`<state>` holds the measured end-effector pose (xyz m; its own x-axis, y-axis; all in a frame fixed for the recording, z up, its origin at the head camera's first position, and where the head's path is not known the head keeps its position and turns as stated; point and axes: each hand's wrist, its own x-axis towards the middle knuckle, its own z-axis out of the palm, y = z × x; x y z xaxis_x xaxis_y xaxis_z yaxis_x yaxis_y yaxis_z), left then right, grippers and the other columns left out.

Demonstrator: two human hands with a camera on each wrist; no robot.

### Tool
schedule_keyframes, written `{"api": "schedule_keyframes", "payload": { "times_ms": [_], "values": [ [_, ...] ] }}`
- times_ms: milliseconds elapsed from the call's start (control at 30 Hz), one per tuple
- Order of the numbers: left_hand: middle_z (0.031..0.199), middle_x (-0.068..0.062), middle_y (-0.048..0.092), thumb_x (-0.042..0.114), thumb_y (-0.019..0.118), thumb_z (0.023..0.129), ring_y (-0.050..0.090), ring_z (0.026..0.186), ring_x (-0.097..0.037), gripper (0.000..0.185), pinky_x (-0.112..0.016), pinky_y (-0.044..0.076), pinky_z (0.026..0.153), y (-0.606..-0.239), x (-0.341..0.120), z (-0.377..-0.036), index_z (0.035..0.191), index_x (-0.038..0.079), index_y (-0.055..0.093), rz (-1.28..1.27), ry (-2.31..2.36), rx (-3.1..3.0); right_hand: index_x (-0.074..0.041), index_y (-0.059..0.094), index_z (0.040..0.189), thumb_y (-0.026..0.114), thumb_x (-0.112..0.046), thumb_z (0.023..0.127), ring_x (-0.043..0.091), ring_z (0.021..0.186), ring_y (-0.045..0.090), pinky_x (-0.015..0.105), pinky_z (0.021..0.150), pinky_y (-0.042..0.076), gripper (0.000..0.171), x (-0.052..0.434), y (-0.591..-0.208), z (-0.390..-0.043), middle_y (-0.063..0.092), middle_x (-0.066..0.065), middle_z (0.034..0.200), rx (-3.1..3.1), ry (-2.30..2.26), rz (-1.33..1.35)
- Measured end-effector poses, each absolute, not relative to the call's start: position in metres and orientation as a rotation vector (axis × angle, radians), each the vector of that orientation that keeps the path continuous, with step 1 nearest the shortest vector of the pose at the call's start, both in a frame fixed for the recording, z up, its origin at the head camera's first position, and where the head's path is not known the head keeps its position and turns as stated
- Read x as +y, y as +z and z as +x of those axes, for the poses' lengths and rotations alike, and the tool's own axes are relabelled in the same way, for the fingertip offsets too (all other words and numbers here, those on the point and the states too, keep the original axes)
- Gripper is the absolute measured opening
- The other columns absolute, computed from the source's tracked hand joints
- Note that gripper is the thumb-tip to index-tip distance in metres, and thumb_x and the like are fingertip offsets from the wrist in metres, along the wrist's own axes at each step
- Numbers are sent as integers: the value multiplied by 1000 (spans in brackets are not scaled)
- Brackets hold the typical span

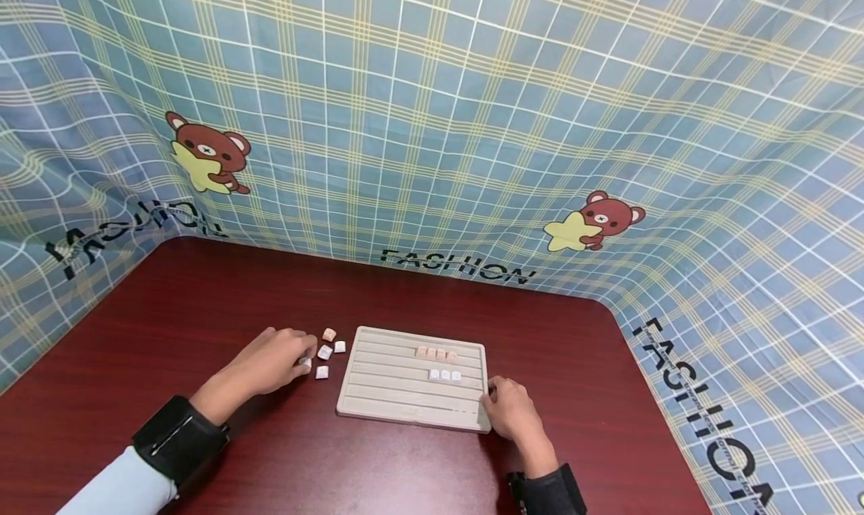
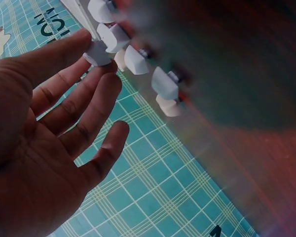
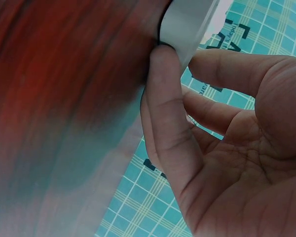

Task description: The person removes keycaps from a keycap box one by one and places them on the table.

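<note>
Right hand [image 1: 514,411] gripping grooved tray [image 1: 378,395] holding seven tiles [image 1: 440,363], left hand [image 1: 278,359] pinching loose tile [image 2: 97,53]

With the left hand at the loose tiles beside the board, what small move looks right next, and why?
Probably lift the white tile pinched by the left hand and carry it across to the grooved board. The board's white row holds only three tiles, with bare groove beside them, and the right hand already steadies the board's near corner.

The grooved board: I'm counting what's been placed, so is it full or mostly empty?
Mostly empty. The grooved board carries only two short rows of tiles; its other grooves are bare. More loose tiles lie on the table by the left hand.
</note>
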<state>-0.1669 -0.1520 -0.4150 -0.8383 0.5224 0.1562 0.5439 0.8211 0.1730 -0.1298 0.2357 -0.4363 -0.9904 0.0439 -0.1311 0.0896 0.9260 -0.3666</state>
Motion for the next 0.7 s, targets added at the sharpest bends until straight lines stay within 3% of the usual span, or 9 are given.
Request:
{"api": "schedule_keyframes", "payload": {
  "times_ms": [700],
  "values": [
    [65,9,54,9,82,72,41,62,-7,26,-25,35,54,-427,-153,-167,69,18,57,-868,-372,-2963,2,65,111,63,-14,92,17,73,52,35,66,45,25,237,-437,-130,56,6,83,2986,-563,87]
  ]
}}
